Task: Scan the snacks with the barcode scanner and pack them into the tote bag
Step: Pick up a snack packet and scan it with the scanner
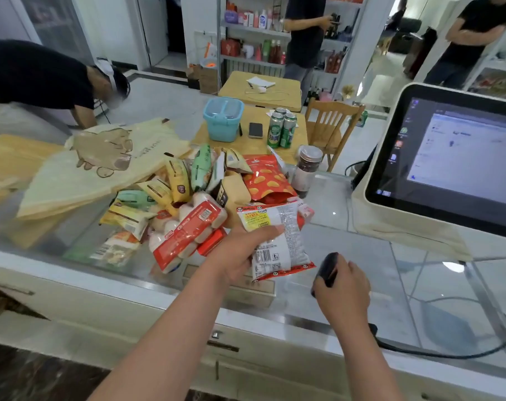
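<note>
My left hand (pixel 240 253) grips a white snack packet with red edges (pixel 277 235), held above the glass counter with its barcode side facing me. My right hand (pixel 342 287) is closed around the black barcode scanner (pixel 328 269), just right of the packet, its head pointing toward the barcode. A pile of snacks (pixel 182 198) lies on the counter behind the packet, with a red chips bag (pixel 267 178) and a red-wrapped multipack (pixel 188 235) in it. The cream tote bag with a bear print (pixel 101 166) lies flat at the left of the pile.
A touchscreen register (pixel 445 157) stands at the right, with the scanner's black cable (pixel 437 351) curling over the glass counter (pixel 361 221). A dark jar (pixel 306 169) stands behind the chips. Beyond are a table with cans (pixel 282 127) and a blue basket (pixel 224 118), a chair and several people.
</note>
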`<state>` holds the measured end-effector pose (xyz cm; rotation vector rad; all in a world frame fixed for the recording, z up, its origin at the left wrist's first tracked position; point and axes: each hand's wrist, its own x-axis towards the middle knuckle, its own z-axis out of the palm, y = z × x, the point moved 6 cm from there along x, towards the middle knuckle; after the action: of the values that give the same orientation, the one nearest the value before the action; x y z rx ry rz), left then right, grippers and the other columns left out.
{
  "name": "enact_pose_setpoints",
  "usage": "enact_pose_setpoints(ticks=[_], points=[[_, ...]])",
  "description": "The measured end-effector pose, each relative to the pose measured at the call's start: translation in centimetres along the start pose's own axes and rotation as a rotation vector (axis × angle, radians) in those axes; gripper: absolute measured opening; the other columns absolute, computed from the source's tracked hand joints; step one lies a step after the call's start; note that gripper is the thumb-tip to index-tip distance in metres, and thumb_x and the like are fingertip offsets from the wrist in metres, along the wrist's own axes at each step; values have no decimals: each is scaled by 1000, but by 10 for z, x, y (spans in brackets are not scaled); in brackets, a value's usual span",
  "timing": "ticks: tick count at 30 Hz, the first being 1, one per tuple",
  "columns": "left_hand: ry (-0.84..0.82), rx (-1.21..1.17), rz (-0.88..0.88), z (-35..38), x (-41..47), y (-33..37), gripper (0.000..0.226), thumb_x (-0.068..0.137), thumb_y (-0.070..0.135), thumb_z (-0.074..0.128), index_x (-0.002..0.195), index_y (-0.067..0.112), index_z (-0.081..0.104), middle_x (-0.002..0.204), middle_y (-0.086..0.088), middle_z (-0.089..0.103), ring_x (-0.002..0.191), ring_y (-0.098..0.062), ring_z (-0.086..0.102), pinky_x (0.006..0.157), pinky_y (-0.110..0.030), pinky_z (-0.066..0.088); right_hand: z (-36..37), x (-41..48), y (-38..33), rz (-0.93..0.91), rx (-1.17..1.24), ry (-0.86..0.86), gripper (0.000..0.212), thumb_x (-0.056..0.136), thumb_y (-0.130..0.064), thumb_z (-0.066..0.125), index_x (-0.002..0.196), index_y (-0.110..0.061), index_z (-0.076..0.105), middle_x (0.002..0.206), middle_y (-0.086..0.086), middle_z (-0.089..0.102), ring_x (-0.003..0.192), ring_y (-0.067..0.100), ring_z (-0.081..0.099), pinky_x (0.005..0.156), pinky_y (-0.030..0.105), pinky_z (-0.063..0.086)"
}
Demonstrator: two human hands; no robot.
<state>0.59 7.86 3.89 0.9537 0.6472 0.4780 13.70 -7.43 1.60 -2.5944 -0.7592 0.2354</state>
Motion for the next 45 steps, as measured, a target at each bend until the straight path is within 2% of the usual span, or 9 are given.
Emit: enact_pose_setpoints(ticks=[3,7,13,18,22,27,32,39,45], points=[[18,-27,18,-47,-24,25,42,77,13,76,116,6,63,109,-14,71,103,-31,67,94,-49,51,-20,-29,-74,-37,436,9,50,93,-31,57,140,-18,45,134,3,53,126,23,46,105,37,37],[6,-56,43,-122,-56,58,49,73,29,79,115,8,64,111,-15,71,105,-34,66,96,-50,49,12,-83,-191,-35,953,-435,31,88,-27,66,118,-20,64,106,-4,72,96,13,68,88,35,53],[137,131,81,-239,-91,94,78,60,66,78,122,20,62,113,-4,71,105,-24,67,95,-45,51,77,-142,-289,-57,994,-595,16,88,-19,67,103,-15,71,90,3,76,83,20,73,65,29,57],[619,330,353,-336,-101,141,11,90,31,66,98,24,65,97,2,67,87,-13,62,69,-18,47,95,-150,-323,23,997,-568,20,83,-26,72,101,-16,70,88,6,76,84,27,73,82,53,57],[857,771,356,-387,-88,147,29,88,20,64,117,20,62,116,-2,63,109,-22,55,88,-32,46,104,-149,-335,41,984,-562,21,84,-27,71,102,-15,70,88,8,76,84,30,72,79,52,58],[819,1223,283,-400,-49,148,46,88,22,64,133,23,55,136,-4,52,124,-27,42,100,-35,36,115,-145,-334,79,1003,-595,9,91,-16,63,98,-13,68,84,7,76,71,23,73,54,32,56],[682,1548,116,-415,-1,139,52,93,38,57,143,31,42,152,3,37,138,-23,30,109,-34,27,124,-125,-324,98,977,-595,14,92,-15,59,102,-12,70,89,9,76,86,29,72,88,52,54],[760,1434,255,-425,13,142,29,100,26,47,119,21,68,115,-1,69,106,-26,62,80,-33,45,136,-86,-337,86,971,-681,15,91,-17,62,104,-13,69,89,8,76,84,28,73,86,54,54],[947,1333,508,-408,3,207,29,101,25,45,118,17,66,102,-9,71,93,-32,65,68,-34,44,150,-67,-364,45,998,-784,13,87,-17,68,100,-18,66,82,2,76,75,22,74,65,35,59]])
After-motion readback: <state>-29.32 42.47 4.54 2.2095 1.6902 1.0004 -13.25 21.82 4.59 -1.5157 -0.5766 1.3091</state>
